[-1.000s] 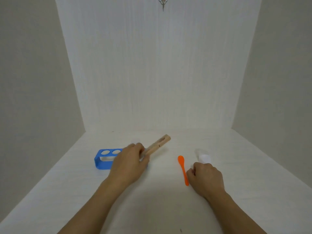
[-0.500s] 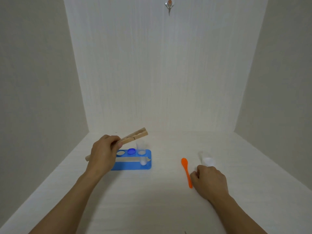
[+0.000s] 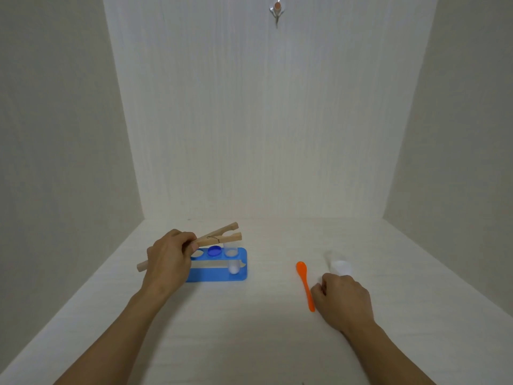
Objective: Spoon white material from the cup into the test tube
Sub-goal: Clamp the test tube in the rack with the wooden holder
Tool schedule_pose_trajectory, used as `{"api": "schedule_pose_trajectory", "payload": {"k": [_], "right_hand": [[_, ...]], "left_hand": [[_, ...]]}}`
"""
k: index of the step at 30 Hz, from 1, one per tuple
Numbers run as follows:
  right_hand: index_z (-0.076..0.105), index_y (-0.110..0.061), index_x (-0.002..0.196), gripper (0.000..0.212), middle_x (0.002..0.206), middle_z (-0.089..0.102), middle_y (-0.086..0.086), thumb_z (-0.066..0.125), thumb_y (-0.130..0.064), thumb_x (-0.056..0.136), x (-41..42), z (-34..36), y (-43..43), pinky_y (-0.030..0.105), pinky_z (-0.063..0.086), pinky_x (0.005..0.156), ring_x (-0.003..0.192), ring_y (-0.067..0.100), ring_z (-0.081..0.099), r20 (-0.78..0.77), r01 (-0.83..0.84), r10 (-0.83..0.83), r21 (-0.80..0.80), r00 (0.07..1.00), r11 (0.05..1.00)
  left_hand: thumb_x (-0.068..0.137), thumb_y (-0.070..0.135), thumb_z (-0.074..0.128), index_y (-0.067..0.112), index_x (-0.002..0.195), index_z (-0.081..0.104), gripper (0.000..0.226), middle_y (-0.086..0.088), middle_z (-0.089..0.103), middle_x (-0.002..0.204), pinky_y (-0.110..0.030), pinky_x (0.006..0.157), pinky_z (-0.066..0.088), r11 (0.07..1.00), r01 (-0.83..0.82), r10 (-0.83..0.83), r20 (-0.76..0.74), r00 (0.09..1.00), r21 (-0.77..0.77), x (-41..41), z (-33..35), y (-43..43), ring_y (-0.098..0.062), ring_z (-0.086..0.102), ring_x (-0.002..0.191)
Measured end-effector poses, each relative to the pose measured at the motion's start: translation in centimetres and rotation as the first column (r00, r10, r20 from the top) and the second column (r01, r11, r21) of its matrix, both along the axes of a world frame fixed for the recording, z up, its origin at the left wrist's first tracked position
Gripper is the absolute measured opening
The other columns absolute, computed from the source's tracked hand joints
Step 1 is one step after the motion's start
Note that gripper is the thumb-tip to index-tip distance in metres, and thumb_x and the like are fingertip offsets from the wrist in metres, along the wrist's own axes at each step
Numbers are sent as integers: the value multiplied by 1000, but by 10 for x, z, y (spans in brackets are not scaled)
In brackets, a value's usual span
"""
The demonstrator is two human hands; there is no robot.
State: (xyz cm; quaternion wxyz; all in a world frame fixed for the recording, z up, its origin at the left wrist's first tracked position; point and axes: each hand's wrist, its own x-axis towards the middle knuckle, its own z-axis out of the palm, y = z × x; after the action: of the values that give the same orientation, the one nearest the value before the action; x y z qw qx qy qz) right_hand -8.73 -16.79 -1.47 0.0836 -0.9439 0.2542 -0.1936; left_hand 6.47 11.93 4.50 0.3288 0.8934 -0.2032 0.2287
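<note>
The test tube (image 3: 231, 257) stands upright in the right-most hole of a blue rack (image 3: 216, 275), left of the scene's middle on the white table (image 3: 249, 329). It is clear, and its rounded bottom shows whitish through the rack's open side. 3 holes show in the rack's top: the tube's, a middle one filled by a blue cap (image 3: 214, 251), and a left one partly behind fingers.

The left hand (image 3: 168, 262) is wrapped round a wooden clamp (image 3: 219, 238), fingers and thumb curled over its middle. The clamp's 2 prongs are spread apart at the far-right end, just above the tube's mouth in this view. Its handle end sticks out to the near left of the hand.

Well to the right, an orange spoon (image 3: 305, 284) lies flat on the table, bowl at the far end and handle pointing near. The right hand (image 3: 342, 300) rests on the table just beside the handle's near end, fingers curled into a fist with nothing visibly in it. Whether it touches the spoon cannot be told.

Just beyond that hand stands the cup (image 3: 341, 268), clear and holding white material.

High on the far wall hangs a small hook (image 3: 277, 11).
</note>
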Motion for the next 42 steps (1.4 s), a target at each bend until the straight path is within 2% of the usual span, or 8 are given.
{"api": "schedule_pose_trajectory", "payload": {"k": [13, 25, 31, 37, 42], "right_hand": [[45, -18, 60, 33, 58, 48, -4, 44, -33, 89, -1, 1, 0, 27, 35, 50, 50, 13, 43, -3, -8, 8, 2, 1000, 1000], [42, -19, 59, 34, 55, 45, -5, 45, -33, 90, -1, 3, 2, 26, 32, 49, 49, 12, 41, -2, -1, 1, 5, 1000, 1000], [39, -21, 57, 36, 54, 43, -5, 44, -33, 90, -1, 2, 1, 23, 28, 45, 46, 9, 37, -10, 0, 0, 7, 1000, 1000], [40, -20, 58, 35, 56, 44, -5, 44, -34, 90, -1, 1, 0, 27, 35, 50, 50, 13, 43, -11, 0, 1, 11, 1000, 1000], [42, -19, 59, 34, 56, 46, -5, 44, -34, 89, 0, 0, 0, 27, 35, 51, 51, 13, 44, 1, -5, 5, 2, 1000, 1000]], "left_hand": [[91, 18, 54, 20, 84, 68, 16, 2, 59, 77, -44, 78, 45, 1000, 12, -11, -47, 999, 24, 3, -11, -3, -18, 53, 73], [91, 21, 55, 19, 86, 68, 14, 1, 61, 79, -45, 79, 47, 998, 3, -1, -32, 999, 68, 3, -14, -3, -18, 54, 73], [92, 25, 52, 22, 89, 66, 15, 3, 59, 80, -39, 76, 42, 993, -14, 19, -50, 999, 115, 4, -12, -4, -15, 52, 72], [94, 21, 47, 24, 89, 64, 18, 3, 58, 82, -35, 73, 33, 985, -42, 49, -35, 998, 165, 3, -5, -4, -16, 50, 74], [94, 23, 48, 24, 87, 63, 17, 3, 56, 79, -35, 72, 33, 983, -62, 63, 0, 998, 172, 3, 7, -5, -16, 49, 72]]}}
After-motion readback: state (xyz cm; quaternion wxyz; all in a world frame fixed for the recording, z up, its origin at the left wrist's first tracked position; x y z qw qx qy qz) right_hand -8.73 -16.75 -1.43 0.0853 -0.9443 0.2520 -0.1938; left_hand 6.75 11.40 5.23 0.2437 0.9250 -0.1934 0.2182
